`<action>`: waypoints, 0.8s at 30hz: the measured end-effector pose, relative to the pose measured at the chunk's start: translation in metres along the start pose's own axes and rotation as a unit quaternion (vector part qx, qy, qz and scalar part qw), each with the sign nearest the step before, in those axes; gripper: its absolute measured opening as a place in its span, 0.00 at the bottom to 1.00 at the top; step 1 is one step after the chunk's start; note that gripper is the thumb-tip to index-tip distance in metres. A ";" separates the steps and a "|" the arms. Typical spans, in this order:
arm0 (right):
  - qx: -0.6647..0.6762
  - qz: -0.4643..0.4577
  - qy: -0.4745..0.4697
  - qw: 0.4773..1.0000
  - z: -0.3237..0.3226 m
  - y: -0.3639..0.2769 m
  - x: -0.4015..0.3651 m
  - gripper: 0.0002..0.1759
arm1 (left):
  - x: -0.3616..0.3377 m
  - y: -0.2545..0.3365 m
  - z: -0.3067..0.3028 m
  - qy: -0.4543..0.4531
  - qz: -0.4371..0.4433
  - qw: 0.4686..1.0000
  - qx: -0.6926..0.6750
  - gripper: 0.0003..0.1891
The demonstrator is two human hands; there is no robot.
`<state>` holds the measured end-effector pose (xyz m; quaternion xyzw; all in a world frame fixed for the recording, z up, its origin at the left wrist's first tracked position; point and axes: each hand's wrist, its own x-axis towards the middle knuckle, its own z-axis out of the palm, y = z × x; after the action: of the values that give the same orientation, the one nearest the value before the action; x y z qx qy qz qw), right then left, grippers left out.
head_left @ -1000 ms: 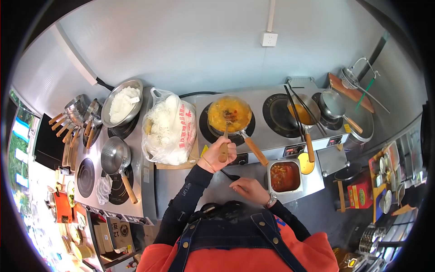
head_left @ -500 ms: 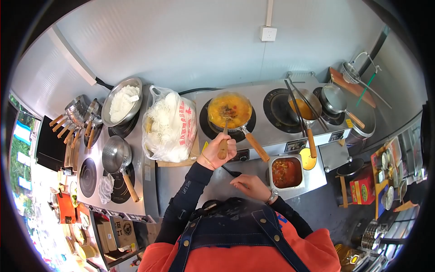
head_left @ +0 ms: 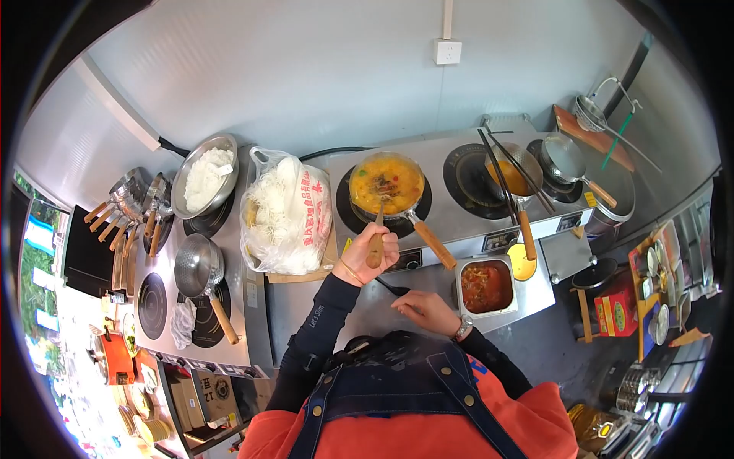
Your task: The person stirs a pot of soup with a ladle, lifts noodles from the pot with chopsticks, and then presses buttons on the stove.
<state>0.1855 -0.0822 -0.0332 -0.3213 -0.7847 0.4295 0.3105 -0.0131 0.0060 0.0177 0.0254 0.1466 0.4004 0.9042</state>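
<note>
My left hand (head_left: pixel 367 258) grips the wooden handle of a ladle (head_left: pixel 377 233) whose bowl dips into a pan of yellow soup (head_left: pixel 386 183) on an induction burner. The pan's own wooden handle (head_left: pixel 433 243) sticks out toward me, beside that hand. My right hand (head_left: pixel 428 312) rests on the steel counter, fingers loosely curled, touching a dark utensil (head_left: pixel 391 288) lying there. Whether it grips the utensil is unclear. Just right of it stands a square steel container of red sauce (head_left: pixel 487 285).
A bag of white noodles (head_left: pixel 287 214) sits left of the pan. Further left are a bowl of rice (head_left: pixel 205 174), an empty pan (head_left: pixel 199 268) and several hanging ladles (head_left: pixel 130 206). To the right, a pan of orange liquid (head_left: pixel 511 180) with chopsticks, another pan (head_left: pixel 566 161) and strainers (head_left: pixel 596 115).
The view has drifted slightly; my left hand keeps the ladle in the soup with small stirring shifts. My right hand stays on the counter, nudged slightly up.
</note>
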 end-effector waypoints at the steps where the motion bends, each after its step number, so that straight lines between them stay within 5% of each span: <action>1: -0.001 0.001 -0.001 1.000 0.000 0.001 0.000 0.07 | 0.000 0.000 -0.001 -0.006 -0.002 1.000 -0.004 0.08; 24: -0.007 0.002 -0.013 1.000 0.000 0.000 0.002 0.07 | -0.001 0.002 -0.001 -0.031 -0.004 0.999 -0.013 0.08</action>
<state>0.1848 -0.0808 -0.0325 -0.3194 -0.7912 0.4285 0.2974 -0.0150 0.0067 0.0170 0.0250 0.1134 0.3979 0.9100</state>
